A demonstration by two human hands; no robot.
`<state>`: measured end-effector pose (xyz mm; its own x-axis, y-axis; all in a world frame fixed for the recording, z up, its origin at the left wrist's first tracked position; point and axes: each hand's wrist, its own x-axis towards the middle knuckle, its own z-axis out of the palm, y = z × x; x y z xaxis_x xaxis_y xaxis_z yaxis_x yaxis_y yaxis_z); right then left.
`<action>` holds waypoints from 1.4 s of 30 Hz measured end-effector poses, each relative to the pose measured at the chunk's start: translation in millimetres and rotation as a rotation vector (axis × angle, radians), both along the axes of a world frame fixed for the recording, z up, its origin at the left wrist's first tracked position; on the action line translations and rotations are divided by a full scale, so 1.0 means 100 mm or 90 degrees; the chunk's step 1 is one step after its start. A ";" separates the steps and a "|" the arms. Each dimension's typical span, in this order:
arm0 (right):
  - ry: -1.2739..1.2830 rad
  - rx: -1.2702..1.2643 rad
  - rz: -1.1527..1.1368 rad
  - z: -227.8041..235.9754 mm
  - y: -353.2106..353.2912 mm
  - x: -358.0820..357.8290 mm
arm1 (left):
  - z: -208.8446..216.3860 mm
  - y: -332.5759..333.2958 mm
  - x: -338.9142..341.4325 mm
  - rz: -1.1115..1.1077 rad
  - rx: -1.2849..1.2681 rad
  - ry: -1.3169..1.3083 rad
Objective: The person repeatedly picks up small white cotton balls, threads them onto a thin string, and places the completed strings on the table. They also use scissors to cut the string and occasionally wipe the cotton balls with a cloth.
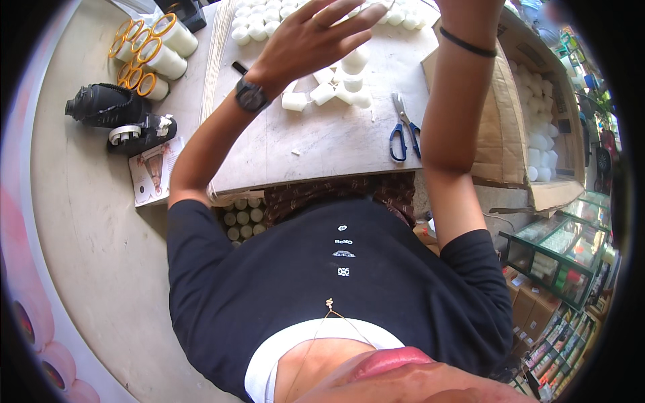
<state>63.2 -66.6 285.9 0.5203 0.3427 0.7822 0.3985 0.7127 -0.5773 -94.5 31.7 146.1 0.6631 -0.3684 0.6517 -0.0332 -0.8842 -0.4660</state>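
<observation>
My left hand [329, 30], with a dark watch [251, 96] on its wrist, reaches over the far part of the pale table [282, 151]. Its fingers stretch out to the right and stand apart; I see nothing gripped in them. Below it lie several loose short white candles [323, 93], some tipped on their sides. Rows of similar white candles [256, 30] stand beyond. My right forearm [463, 87], with a black band, runs up past the top edge, which cuts off the hand. Scissors [403, 131] with blue handles lie left of that forearm.
A cardboard box [497, 127] of white candles stands at the right. Long pale strands [215, 74] lie along the table's left side. Farther left are gold-rimmed white jars [168, 57], a black bottle [104, 104] and a printed carton [154, 171]. Glass cases [557, 248] stand lower right.
</observation>
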 end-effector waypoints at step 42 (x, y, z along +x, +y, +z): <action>0.073 -0.349 0.308 -1.09 -0.65 -1.16 | -0.60 -0.54 -0.57 0.006 -1.032 -0.057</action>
<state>-52.9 -131.8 177.2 0.2804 0.8800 0.3834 0.0294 0.3913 -0.9198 -151.6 -22.4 86.3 0.6018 0.7100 0.3656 -0.0512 -0.4226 0.9049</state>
